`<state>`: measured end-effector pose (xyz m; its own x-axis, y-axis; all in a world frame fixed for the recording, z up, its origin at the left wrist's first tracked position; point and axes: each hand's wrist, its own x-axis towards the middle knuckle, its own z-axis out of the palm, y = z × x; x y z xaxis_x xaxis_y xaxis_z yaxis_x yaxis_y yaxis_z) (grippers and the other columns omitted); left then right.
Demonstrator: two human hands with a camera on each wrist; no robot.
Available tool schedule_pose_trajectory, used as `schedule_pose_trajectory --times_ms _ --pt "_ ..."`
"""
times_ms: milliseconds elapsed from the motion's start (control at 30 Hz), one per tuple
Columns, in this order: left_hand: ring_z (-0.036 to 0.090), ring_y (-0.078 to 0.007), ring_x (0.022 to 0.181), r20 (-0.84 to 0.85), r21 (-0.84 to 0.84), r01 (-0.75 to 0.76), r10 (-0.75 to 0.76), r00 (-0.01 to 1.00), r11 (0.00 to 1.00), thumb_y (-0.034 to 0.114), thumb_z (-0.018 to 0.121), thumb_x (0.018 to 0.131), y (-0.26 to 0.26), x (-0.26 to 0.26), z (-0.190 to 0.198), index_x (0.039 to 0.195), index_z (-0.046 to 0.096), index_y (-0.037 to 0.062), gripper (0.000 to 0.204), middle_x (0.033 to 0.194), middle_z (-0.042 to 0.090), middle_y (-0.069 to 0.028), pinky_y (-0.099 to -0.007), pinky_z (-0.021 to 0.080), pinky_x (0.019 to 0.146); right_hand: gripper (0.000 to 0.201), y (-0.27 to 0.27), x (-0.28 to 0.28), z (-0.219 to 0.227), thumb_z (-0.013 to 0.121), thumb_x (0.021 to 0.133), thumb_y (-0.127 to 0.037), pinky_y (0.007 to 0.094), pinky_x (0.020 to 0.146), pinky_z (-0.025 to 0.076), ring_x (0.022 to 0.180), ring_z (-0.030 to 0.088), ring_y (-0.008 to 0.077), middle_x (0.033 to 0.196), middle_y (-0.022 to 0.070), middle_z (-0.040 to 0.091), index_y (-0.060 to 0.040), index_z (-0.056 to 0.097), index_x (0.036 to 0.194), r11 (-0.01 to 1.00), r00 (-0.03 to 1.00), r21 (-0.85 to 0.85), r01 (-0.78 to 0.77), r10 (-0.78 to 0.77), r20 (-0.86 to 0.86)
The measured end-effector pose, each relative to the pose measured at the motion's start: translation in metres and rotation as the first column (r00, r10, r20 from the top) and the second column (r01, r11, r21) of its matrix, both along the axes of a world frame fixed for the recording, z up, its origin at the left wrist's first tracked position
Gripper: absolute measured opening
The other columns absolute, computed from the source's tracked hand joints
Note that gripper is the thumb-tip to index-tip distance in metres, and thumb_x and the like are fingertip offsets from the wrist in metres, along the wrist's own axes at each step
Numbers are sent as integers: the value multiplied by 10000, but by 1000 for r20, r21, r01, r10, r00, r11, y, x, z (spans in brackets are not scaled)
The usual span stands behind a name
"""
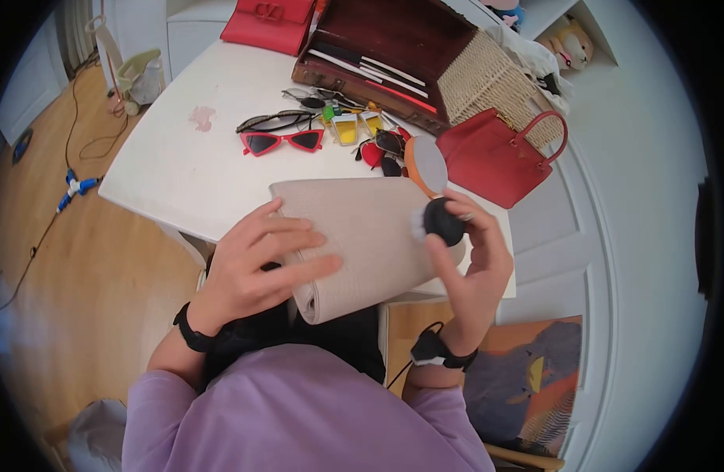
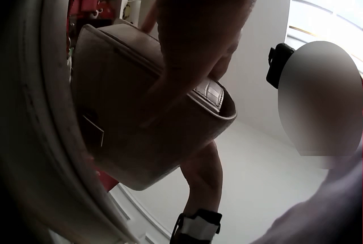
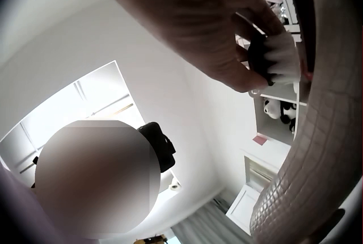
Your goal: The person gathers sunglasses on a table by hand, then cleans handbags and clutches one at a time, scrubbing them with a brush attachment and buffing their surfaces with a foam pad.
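A beige handbag (image 1: 354, 224) with a crocodile-like texture lies tilted across the table's front edge, over the person's lap. The left hand (image 1: 259, 263) rests on its left side, fingers spread and nearly straight over the surface. At the bag's right end, the right hand (image 1: 484, 256) grips a small round black brush (image 1: 444, 222) between thumb and fingers. Its white bristles (image 3: 286, 57) face the bag, close to the surface in the head view. The right wrist view shows the bag's textured side (image 3: 326, 113) curving past the brush.
Red sunglasses (image 1: 281, 142), yellow-lensed glasses (image 1: 344, 130) and several other pairs lie on the white table (image 1: 165, 149). An orange-rimmed round container (image 1: 426, 165) stands behind the brush. Further back are a red handbag (image 1: 495, 157), an open brown case (image 1: 377, 47) and a red purse (image 1: 267, 27).
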<state>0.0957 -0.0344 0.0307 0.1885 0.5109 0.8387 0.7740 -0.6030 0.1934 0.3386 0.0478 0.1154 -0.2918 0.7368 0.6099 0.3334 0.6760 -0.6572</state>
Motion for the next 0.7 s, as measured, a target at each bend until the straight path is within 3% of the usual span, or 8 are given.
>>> schedule_pose_trajectory --times_ms 67,133,200,333,400,533,667,700 --pt "633 -167 1052 -40 -10 -31 31 999 999 119 730 678 -6 2 -6 1016 730 278 374 1096 663 37 -479 485 1030 370 -7 -5 -6 775 714 -6 344 939 499 1070 648 229 1176 163 671 -15 665 1067 993 991 -108 -43 28 -133" --pt "656 -201 1036 -108 49 41 -36 994 998 95 739 762 -9 3 -14 987 700 227 264 1074 693 -4 -541 455 1047 365 -24 -10 -14 773 715 3 335 945 494 1069 654 230 1166 151 677 -26 666 1062 917 928 -157 -368 351 -124" --pt "661 -198 1034 -113 76 25 -16 993 997 106 750 763 -8 2 -24 984 677 235 266 1070 689 -2 -547 454 1047 358 -23 -10 -12 771 720 -14 318 938 494 1060 662 233 1152 135 685 -41 668 1061 883 890 -214 -417 445 99" --pt "659 -149 1058 -135 135 -18 36 990 991 75 673 781 -1 -9 -44 1033 642 297 337 1129 643 37 -500 469 1063 337 18 0 -29 755 741 -25 315 908 506 1019 673 225 1131 145 682 -20 643 1060 993 957 8 115 -113 268" --pt "671 -157 1049 -92 117 2 9 996 993 58 655 803 3 -12 -54 1063 628 318 369 1131 627 31 -523 442 1083 341 11 -4 -28 762 748 -27 315 911 504 1034 666 225 1157 154 669 -24 640 1067 967 998 -253 -34 47 44" --pt "639 -155 1104 -83 143 -14 26 996 990 74 701 793 6 -14 -63 1058 636 327 372 1130 608 32 -565 395 1107 350 -11 -34 -37 771 751 -44 324 913 509 1063 656 208 1183 92 676 -63 639 1075 877 885 -260 -403 446 132" --pt "597 -183 1142 54 135 57 -65 996 989 121 761 766 10 -14 -74 1036 678 328 351 1144 599 12 -561 409 1097 317 40 -19 -36 738 781 -27 318 881 528 1004 672 180 1132 106 690 -12 619 1074 994 974 -94 60 -37 225" --pt "597 -183 1142 63 136 50 -59 996 989 121 761 766 12 -10 -80 1036 678 328 351 1144 599 12 -561 409 1097 329 45 -17 -32 743 780 -22 312 879 529 1009 670 178 1142 103 687 -12 614 1083 990 982 -134 39 -13 191"
